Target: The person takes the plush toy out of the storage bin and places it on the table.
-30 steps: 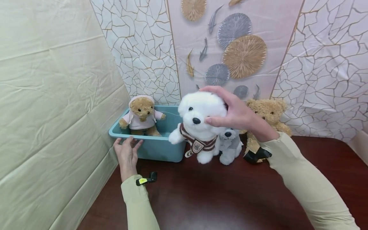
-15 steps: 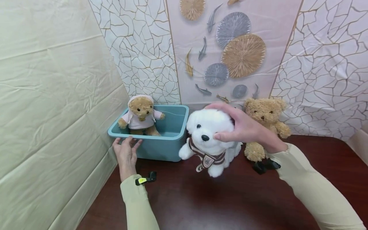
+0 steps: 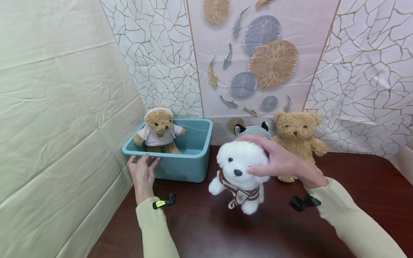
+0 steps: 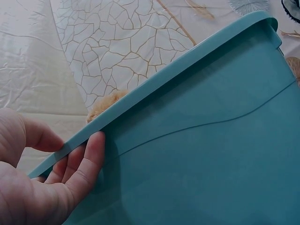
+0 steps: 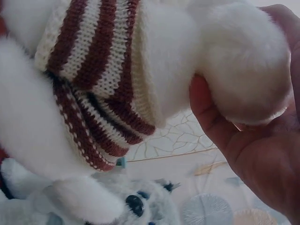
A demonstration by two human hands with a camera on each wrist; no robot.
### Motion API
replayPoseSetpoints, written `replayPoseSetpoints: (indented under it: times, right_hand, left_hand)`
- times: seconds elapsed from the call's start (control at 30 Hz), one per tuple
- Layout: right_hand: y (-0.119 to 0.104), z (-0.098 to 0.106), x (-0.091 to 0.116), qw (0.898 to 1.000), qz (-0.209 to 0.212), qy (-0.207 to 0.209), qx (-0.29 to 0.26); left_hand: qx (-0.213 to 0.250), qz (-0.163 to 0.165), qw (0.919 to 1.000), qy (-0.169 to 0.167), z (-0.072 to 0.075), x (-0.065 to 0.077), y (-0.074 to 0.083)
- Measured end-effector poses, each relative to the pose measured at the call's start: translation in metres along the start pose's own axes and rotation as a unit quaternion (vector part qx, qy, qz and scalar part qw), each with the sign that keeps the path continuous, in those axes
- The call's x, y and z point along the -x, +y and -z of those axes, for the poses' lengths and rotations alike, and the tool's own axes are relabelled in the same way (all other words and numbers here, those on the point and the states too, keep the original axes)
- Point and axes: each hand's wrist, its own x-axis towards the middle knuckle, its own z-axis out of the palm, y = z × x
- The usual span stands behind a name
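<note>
While a patterned cloth (image 3: 274,64) rises behind at twelve o'clock from the white plush dog (image 3: 237,183), a pale creased cloth (image 3: 55,129) hangs between nine and ten. Dark red-brown, the table (image 3: 206,233) spreads through six o'clock.

With the dog as the dial's centre in the head view, the teal bin (image 3: 180,168) stands on the table between nine and ten. The dog itself is upright in front of the bin's near right corner; whether its feet touch the table I cannot tell. A tan bear (image 3: 295,136) is upright at two o'clock, partly hidden by the right hand (image 3: 280,157). Inside the bin, at ten o'clock, a hooded bear (image 3: 158,132) in pale pink leans at the left end. Between twelve and one, a grey toy (image 3: 253,132) with black ears shows only its top above the dog.

The right hand comes in from three o'clock, spread wide around the dog's head, thumb beside the muzzle, and grips it. At nine o'clock the left hand (image 3: 142,173), partly curled, pinches the bin's rim, thumb above, fingers beneath. Smallest is the dog's brown-and-white striped scarf (image 3: 255,195), at six.
</note>
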Motion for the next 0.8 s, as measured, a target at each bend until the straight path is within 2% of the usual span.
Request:
replayPoseSetpoints:
  times: [0.23,0.43,0.8]
  right_hand:
    - [0.015,-0.007,0.015,1.0,-0.004,-0.021,0.0]
    - [0.027,-0.012,0.026,0.999,-0.028,-0.035,0.009]
    - [0.046,-0.022,0.039,0.997,-0.039,-0.068,-0.007]
  left_hand:
    - [0.001,-0.003,1.0,0.003,0.0,-0.001,-0.001]
    - [-0.001,-0.004,1.0,0.005,0.001,-0.001,-0.001]
    - [-0.005,-0.006,1.0,0.001,0.001,0.001,-0.002]
